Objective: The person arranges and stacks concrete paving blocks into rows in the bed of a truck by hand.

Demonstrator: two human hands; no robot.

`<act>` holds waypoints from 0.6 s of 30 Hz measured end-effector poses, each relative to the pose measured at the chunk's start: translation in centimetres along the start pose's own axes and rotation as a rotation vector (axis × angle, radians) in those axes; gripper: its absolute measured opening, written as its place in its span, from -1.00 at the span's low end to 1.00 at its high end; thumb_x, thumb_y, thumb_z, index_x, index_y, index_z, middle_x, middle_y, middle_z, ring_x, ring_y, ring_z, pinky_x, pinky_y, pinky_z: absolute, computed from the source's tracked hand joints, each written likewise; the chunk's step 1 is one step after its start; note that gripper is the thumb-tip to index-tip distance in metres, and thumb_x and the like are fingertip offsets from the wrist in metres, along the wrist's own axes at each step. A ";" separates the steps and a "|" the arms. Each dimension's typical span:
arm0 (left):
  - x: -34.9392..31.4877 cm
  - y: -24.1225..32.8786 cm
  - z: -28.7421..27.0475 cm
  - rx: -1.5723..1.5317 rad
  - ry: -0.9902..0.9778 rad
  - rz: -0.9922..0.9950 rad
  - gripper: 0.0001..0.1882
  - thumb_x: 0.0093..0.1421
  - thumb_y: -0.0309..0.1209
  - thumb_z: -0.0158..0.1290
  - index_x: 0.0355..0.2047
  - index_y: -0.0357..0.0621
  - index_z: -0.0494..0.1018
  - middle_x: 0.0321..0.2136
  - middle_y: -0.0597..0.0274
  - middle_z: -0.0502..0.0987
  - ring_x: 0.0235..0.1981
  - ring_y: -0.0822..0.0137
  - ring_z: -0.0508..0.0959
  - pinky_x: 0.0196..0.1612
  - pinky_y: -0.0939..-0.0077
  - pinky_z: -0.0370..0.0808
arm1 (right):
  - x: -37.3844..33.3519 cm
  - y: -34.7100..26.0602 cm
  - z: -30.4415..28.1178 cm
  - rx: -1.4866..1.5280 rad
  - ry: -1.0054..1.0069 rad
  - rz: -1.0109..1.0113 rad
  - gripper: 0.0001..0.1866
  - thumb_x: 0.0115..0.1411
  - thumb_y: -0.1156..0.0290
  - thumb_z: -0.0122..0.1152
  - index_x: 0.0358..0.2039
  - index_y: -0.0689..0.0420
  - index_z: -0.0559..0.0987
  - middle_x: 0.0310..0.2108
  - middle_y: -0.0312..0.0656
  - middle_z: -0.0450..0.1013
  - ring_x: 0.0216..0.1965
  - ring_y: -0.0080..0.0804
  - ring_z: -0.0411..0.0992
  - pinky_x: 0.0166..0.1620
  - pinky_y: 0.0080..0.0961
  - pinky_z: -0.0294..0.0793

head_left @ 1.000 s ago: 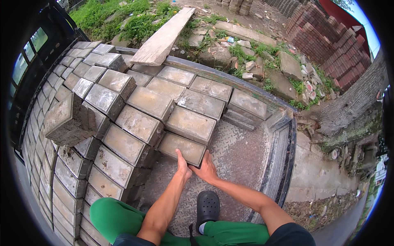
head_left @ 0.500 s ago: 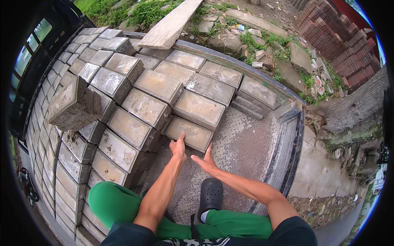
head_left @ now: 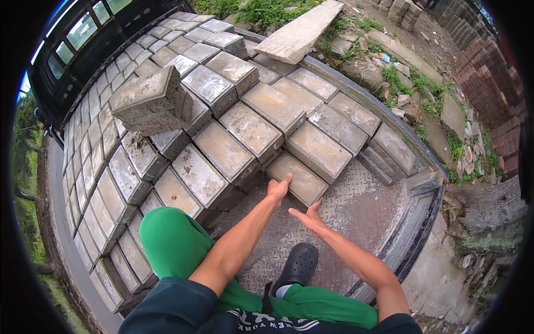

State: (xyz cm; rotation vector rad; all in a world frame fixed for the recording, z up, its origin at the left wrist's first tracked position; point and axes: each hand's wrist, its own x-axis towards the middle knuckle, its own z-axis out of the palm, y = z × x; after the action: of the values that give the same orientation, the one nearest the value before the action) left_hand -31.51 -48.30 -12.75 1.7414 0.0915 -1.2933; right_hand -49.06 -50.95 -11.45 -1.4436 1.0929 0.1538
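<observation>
The paving block (head_left: 299, 179) lay at the near end of the stack (head_left: 225, 128), close beside a higher block (head_left: 321, 149). The left hand (head_left: 278, 188) had its thumb over the block's edge, but I could not tell whether its fingers were gripping underneath. The right hand (head_left: 309, 216) was unclenched, thumb spread, at the near corner. If the block were lifted by its edges only, it could slip and strike the dark clog (head_left: 299, 266) on the metal floor (head_left: 356, 222); fingers could also be pinched against the higher block. One angled block (head_left: 147, 103) on top of the stack could slide if knocked. No label was readable on the blocks; only the shirt (head_left: 178, 303) carried pale printed lettering.
</observation>
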 end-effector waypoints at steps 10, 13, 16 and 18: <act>-3.8 13.8 -7.2 1.312 -0.494 0.416 -0.20 0.33 0.23 -0.27 -0.29 -0.33 0.64 -0.24 -0.01 0.66 -0.05 0.08 0.58 0.02 0.17 0.49 | -1.0 -11.0 -5.0 -1.180 -0.290 0.044 -0.23 0.18 -0.24 0.10 -0.22 0.40 0.60 -0.20 0.14 0.58 -0.13 -0.02 0.57 0.00 -0.20 0.50; -12.4 22.2 -8.9 1.250 -0.344 0.529 -0.17 0.37 0.20 -0.35 -0.47 -0.26 0.66 -0.43 0.04 0.66 -0.31 0.15 0.65 -0.11 0.29 0.54 | -2.9 -19.7 -4.9 -1.160 -0.252 0.061 -0.34 0.28 -0.16 0.01 -0.39 0.29 0.68 -0.33 0.06 0.60 -0.27 -0.08 0.59 -0.10 -0.19 0.53; -16.4 26.9 -13.2 0.852 0.011 0.993 -0.22 0.41 0.09 -0.27 -0.67 -0.31 0.55 -0.65 0.07 0.56 -0.51 0.17 0.57 -0.19 0.29 0.51 | -1.1 -26.4 -3.7 -1.156 0.018 -0.293 -0.45 0.32 -0.02 0.04 -0.32 0.30 0.65 -0.26 0.09 0.59 -0.18 0.06 0.56 -0.05 -0.11 0.51; -16.3 28.3 -18.9 0.381 0.156 1.101 -0.41 0.41 -0.02 -0.17 -0.43 -0.32 0.56 -0.54 0.19 0.58 -0.40 0.29 0.57 -0.17 0.40 0.48 | 0.2 -32.2 -1.2 -1.045 0.152 -0.505 -0.55 0.30 0.07 0.10 -0.25 0.26 0.64 -0.16 0.17 0.56 -0.08 0.18 0.51 -0.01 -0.03 0.47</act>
State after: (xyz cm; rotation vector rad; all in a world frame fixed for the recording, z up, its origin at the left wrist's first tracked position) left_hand -9.82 -43.81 17.81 1.7477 -0.9489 -0.3593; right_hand -27.73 -58.75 11.48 -2.6575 0.7249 0.2769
